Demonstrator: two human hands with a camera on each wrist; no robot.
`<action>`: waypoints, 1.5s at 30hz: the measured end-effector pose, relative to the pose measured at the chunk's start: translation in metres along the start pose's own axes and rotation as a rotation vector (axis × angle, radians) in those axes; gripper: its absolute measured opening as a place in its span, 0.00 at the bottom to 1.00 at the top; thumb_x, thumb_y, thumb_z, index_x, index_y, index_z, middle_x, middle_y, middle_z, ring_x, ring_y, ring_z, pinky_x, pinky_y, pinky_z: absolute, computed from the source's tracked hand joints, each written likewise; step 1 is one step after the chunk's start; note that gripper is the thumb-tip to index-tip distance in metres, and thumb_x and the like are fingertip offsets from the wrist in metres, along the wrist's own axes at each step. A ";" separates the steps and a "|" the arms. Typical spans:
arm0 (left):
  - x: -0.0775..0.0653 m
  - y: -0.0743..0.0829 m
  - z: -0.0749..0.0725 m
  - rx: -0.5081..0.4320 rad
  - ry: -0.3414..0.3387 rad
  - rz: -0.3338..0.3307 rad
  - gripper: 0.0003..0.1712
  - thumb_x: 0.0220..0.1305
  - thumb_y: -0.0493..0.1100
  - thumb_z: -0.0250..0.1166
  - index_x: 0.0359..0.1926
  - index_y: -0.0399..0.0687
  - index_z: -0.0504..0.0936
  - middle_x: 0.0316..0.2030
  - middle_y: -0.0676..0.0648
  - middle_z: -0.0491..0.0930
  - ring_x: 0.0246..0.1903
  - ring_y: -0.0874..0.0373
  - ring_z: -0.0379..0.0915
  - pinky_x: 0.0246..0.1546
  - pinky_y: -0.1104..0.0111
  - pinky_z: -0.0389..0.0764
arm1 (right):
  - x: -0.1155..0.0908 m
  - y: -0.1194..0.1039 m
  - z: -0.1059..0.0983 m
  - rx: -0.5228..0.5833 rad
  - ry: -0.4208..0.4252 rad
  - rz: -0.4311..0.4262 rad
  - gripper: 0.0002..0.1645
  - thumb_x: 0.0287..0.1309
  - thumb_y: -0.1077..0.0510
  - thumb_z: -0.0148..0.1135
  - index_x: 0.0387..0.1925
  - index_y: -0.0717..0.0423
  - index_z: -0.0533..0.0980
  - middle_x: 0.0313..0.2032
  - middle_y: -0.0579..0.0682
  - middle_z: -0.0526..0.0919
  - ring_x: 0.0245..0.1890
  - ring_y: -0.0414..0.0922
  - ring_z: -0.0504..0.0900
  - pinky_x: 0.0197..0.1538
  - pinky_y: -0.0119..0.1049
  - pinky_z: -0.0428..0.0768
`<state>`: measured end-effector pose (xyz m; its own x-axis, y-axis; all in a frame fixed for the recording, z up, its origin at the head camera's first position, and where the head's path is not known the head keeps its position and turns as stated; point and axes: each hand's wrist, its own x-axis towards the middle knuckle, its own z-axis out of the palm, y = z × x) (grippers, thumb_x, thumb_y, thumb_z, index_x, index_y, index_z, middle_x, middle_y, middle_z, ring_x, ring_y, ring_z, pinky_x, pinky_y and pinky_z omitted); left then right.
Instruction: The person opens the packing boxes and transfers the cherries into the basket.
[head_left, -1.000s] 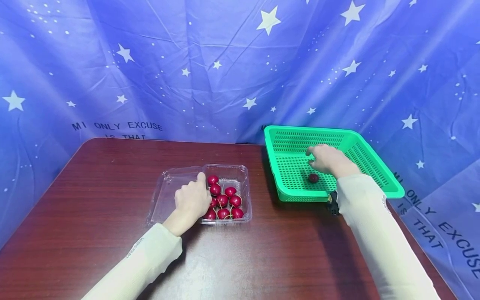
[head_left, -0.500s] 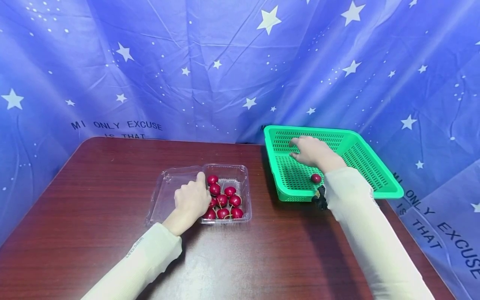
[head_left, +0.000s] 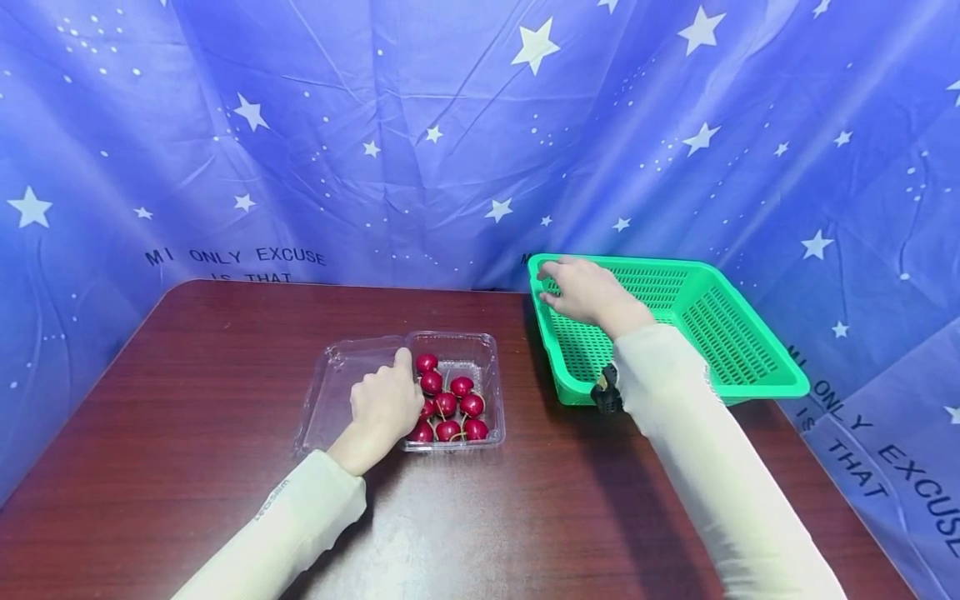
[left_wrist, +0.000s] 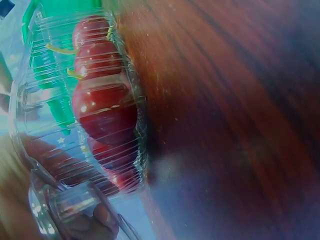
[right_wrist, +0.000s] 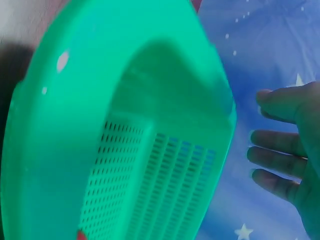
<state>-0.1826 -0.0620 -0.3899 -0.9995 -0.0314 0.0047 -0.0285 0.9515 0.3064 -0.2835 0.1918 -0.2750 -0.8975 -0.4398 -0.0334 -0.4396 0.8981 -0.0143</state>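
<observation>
My left hand grips the hinge side of a clear plastic clamshell container, whose lid lies folded out to the left. Several red cherries with stems sit inside; through the ribbed wall in the left wrist view, cherries appear in a row. Over the left rim of a green plastic basket hovers my right hand, fingers spread and holding nothing. In the right wrist view its fingers are apart from the basket. A bit of red shows at that view's bottom edge.
Everything stands on a dark red-brown wooden table. A blue curtain with stars and lettering hangs behind and along both sides. The basket's raised walls stand at the table's back right. A dark wrist device sits beneath my right sleeve.
My right hand has moved left and back, from inside the basket to over its left rim. The cherry in the basket is now hidden behind my arm. My left hand stays put.
</observation>
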 end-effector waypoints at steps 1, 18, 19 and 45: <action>0.000 0.000 0.000 0.000 0.000 0.000 0.15 0.63 0.46 0.57 0.43 0.41 0.67 0.30 0.31 0.84 0.30 0.35 0.81 0.23 0.47 0.80 | 0.001 -0.004 0.000 -0.001 0.008 -0.010 0.21 0.64 0.53 0.58 0.56 0.58 0.73 0.56 0.61 0.78 0.51 0.57 0.78 0.51 0.57 0.79; 0.001 0.000 0.000 -0.004 -0.003 -0.009 0.16 0.63 0.47 0.58 0.44 0.41 0.67 0.31 0.31 0.84 0.30 0.35 0.81 0.23 0.47 0.80 | 0.022 -0.054 0.013 -0.062 0.023 -0.159 0.23 0.63 0.53 0.58 0.56 0.60 0.75 0.50 0.60 0.81 0.50 0.56 0.78 0.55 0.52 0.78; 0.001 0.000 0.000 -0.003 -0.003 -0.008 0.16 0.63 0.47 0.58 0.45 0.41 0.67 0.31 0.31 0.84 0.31 0.34 0.81 0.23 0.47 0.80 | 0.022 -0.057 0.014 -0.064 0.022 -0.166 0.23 0.63 0.53 0.58 0.56 0.59 0.75 0.50 0.60 0.81 0.50 0.56 0.79 0.55 0.52 0.78; 0.001 0.000 0.000 -0.001 -0.007 0.002 0.17 0.63 0.46 0.57 0.47 0.40 0.68 0.31 0.32 0.85 0.30 0.34 0.81 0.26 0.46 0.81 | 0.025 -0.125 0.069 -0.122 0.035 -0.363 0.18 0.59 0.53 0.62 0.51 0.54 0.78 0.42 0.54 0.83 0.43 0.49 0.82 0.48 0.45 0.83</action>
<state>-0.1836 -0.0624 -0.3895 -0.9996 -0.0270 -0.0018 -0.0263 0.9513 0.3072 -0.2485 0.0685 -0.3429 -0.6820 -0.7312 -0.0135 -0.7285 0.6777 0.0997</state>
